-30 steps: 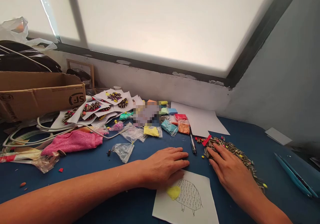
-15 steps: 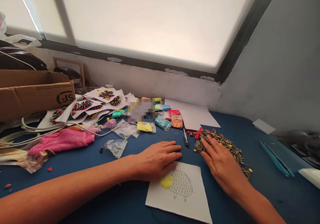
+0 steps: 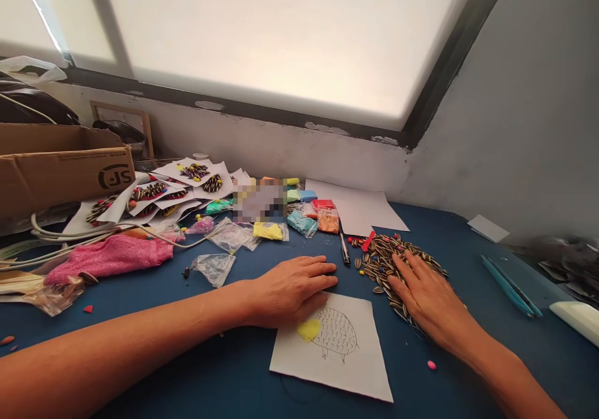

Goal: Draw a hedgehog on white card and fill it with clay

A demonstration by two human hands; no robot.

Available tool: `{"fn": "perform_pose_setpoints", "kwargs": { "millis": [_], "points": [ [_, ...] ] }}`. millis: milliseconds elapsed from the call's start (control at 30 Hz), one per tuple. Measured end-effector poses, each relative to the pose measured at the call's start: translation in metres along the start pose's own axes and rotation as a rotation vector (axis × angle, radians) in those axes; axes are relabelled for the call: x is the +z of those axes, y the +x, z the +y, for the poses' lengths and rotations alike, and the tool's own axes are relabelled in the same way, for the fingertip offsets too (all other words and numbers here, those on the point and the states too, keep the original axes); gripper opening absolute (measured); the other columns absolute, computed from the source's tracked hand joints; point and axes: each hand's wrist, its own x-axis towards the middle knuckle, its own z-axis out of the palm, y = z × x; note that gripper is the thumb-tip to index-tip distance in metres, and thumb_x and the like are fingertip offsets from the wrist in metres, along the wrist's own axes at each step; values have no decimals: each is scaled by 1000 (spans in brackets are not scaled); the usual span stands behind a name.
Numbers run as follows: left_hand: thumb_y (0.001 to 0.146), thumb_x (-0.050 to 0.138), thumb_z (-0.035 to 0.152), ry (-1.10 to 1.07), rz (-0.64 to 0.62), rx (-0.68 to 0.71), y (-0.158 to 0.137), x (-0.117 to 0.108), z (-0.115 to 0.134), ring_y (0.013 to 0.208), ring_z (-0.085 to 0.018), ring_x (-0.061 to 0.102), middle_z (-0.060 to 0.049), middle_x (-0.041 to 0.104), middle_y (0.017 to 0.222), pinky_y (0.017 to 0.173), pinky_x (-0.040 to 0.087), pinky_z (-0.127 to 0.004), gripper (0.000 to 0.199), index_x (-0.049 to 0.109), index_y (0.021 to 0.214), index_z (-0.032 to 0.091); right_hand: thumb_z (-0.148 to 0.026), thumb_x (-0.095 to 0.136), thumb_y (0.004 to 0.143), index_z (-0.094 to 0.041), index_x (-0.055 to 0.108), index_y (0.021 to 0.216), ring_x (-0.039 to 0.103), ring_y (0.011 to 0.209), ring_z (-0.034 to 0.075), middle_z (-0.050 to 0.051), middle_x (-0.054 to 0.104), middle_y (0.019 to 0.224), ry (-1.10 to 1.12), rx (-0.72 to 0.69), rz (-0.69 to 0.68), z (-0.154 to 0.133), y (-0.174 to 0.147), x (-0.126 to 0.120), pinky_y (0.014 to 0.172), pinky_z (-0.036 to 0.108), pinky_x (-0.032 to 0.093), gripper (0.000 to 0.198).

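My left hand [image 3: 294, 286] lies flat with its fingers stretched out, its thumb side at the upper left edge of a white paper [image 3: 332, 375]. On that paper is a pen drawing of a rounded animal [image 3: 337, 330] with short marks on its body and thin legs. A patch of yellow clay [image 3: 309, 330] covers its left end. My right hand [image 3: 430, 294] rests with fingers spread on a pile of striped sunflower seeds [image 3: 381, 260], holding nothing. Small coloured beads are mixed in, and a red strip [image 3: 369, 241] lies at the pile's left edge.
Behind are a black pen [image 3: 345, 248], bags of coloured clay [image 3: 329, 220] and blank paper [image 3: 374, 210]. Seed-decorated papers [image 3: 175, 188], a pink cloth [image 3: 112, 258] and a cardboard box [image 3: 60, 169] stand left. Blue tweezers [image 3: 511, 286] lie right. A pink bead [image 3: 431, 364] sits nearer me.
My right hand has shifted right over the seeds, uncovering more of the pile's left side. A pink bead now shows below it. My left hand stays at the paper; the view has shifted slightly.
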Motion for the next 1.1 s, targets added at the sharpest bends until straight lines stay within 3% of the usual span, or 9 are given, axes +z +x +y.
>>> {"fn": "perform_pose_setpoints", "kwargs": {
  "millis": [133,233,500,667,733,767,833,967,1100],
  "points": [
    [98,38,30,17,3,2,0,2,0,132,-24,47,-11,51,141,115,34,-41,39,57,128,13,-57,23,95,-16,44,147,34,141,30,14,37,154,40,8,-41,0,-5,-9,110,49,35,69],
    [98,37,29,20,0,2,0,2,0,132,-24,47,-12,51,141,115,34,-40,40,57,128,12,-51,15,98,-13,38,149,28,144,25,14,33,157,69,13,-26,0,-5,-16,114,44,31,68],
    [98,39,28,-8,12,9,1,1,0,133,-25,46,-12,51,142,114,35,-42,38,57,129,14,-54,22,96,-16,49,142,32,142,29,14,38,154,149,-5,-11,-12,-1,-2,113,51,28,66],
    [97,40,29,-23,-13,-12,0,3,-1,136,-26,42,-12,50,142,114,35,-42,40,56,131,13,-45,31,95,-15,58,130,46,132,29,15,51,144,222,21,28,2,-1,-34,105,45,40,53],
    [97,41,30,-29,-12,-23,0,4,-1,137,-27,40,-12,49,143,114,35,-43,40,56,131,14,-46,38,93,-21,68,95,68,91,25,10,73,102,251,19,-49,12,-9,-53,75,36,53,39],
    [97,41,30,-32,-9,-27,0,4,-1,137,-27,40,-12,49,143,114,35,-43,40,56,131,15,-47,40,92,-23,67,81,67,70,21,5,72,78,269,-1,-118,17,-14,-62,59,31,51,38],
    [98,41,30,-33,-16,-35,-1,3,-1,138,-27,40,-11,49,143,115,34,-43,40,55,132,15,-46,54,84,-25,62,64,58,51,15,-2,62,57,299,-53,-243,21,-25,-74,46,25,42,30],
    [98,39,31,-15,-54,-48,0,2,0,139,-26,38,-10,47,145,115,33,-43,41,54,133,15,-37,65,71,-26,62,65,56,53,15,-2,65,61,223,-63,-490,14,-42,-76,46,24,37,13],
    [97,41,30,-27,-44,-47,0,2,1,139,-28,38,-11,47,145,115,34,-46,40,55,132,15,-21,57,69,-27,61,63,59,59,15,-3,66,67,227,-119,-548,6,-47,-66,48,22,36,9]
  ]
}}
